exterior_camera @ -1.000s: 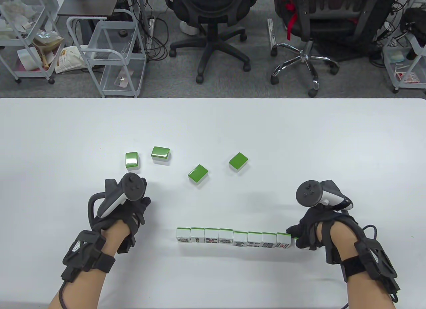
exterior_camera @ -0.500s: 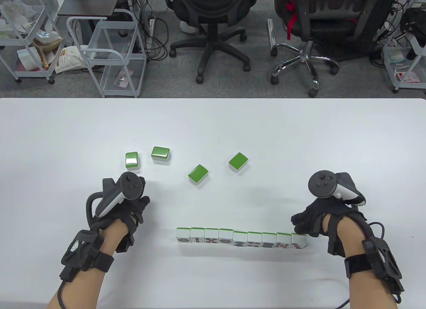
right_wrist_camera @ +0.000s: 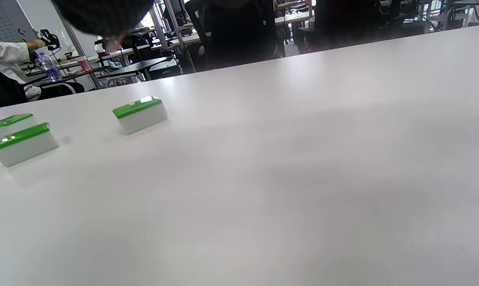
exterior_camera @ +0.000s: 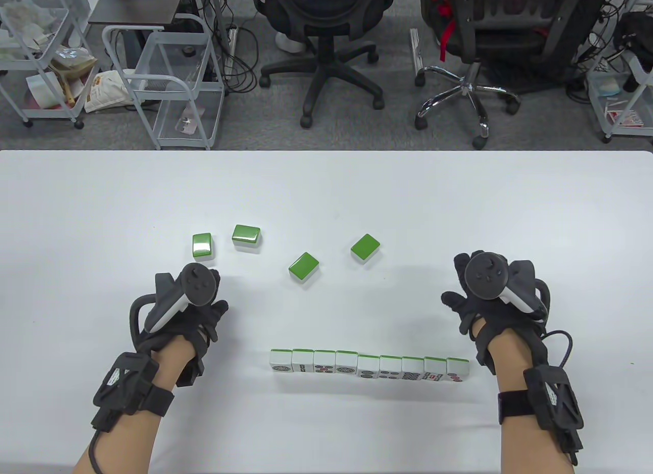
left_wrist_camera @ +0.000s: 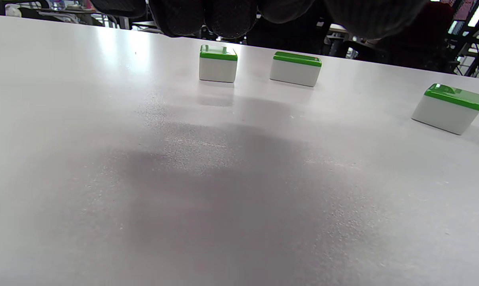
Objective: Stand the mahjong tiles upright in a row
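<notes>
A row of several white mahjong tiles (exterior_camera: 368, 367) with green backs stands upright near the table's front edge. Several loose tiles lie face down farther back: one (exterior_camera: 202, 245) just beyond my left hand, one (exterior_camera: 246, 235), one (exterior_camera: 304, 266) and one (exterior_camera: 365, 247). My left hand (exterior_camera: 217, 296) hovers empty just short of the leftmost loose tile, which shows in the left wrist view (left_wrist_camera: 218, 63) below my fingertips (left_wrist_camera: 229, 18). My right hand (exterior_camera: 459, 293) is spread and empty, behind and right of the row's right end. The right wrist view shows the nearest loose tile (right_wrist_camera: 140, 113).
The white table (exterior_camera: 326, 188) stretches bare behind the loose tiles to its far edge. Beyond that edge stand two office chairs (exterior_camera: 326, 45) and wire carts (exterior_camera: 168, 86). A cable trails from my right wrist (exterior_camera: 561, 341).
My right hand let go of the tile at the row's right end, lifted away toward the back and spread its fingers. The tile stays upright. My left hand barely moved.
</notes>
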Motion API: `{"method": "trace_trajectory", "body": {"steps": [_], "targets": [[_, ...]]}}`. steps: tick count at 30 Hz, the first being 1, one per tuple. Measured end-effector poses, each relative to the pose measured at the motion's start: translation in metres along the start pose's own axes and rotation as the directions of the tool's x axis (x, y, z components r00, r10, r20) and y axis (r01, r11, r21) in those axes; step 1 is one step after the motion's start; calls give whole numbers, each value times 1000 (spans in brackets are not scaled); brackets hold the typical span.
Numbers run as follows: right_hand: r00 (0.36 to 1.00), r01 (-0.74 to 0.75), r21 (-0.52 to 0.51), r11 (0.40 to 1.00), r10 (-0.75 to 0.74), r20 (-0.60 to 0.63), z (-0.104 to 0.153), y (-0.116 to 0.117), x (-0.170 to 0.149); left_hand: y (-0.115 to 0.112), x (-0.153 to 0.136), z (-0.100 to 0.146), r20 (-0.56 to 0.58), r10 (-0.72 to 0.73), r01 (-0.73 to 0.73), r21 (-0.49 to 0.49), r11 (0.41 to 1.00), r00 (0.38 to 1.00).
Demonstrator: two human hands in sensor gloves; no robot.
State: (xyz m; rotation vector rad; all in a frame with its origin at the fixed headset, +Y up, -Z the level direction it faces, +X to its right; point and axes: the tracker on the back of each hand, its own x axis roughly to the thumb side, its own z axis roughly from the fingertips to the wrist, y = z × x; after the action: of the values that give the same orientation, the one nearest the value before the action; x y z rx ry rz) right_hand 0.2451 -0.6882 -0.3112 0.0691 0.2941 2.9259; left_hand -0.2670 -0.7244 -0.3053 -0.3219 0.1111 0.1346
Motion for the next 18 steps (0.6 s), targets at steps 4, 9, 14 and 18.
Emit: {"method": "trace_trajectory", "body": {"steps": [4, 9, 14, 18], "targets": [[999, 45, 43, 998, -44, -9, -4, 7, -8, 6, -3, -11, -56, -77, 80, 55, 995, 995], [998, 68, 48, 997, -68, -8, -6, 8, -12, 25, 0, -43, -71, -184, 188, 51, 981, 980], [997, 72, 66, 995, -73, 6, -7, 6, -12, 35, 3, -86, -96, -253, 255, 14, 967, 963], [993, 114, 68, 991, -115, 7, -5, 3, -16, 26, 5, -109, -113, -292, 289, -46, 956, 950]]}}
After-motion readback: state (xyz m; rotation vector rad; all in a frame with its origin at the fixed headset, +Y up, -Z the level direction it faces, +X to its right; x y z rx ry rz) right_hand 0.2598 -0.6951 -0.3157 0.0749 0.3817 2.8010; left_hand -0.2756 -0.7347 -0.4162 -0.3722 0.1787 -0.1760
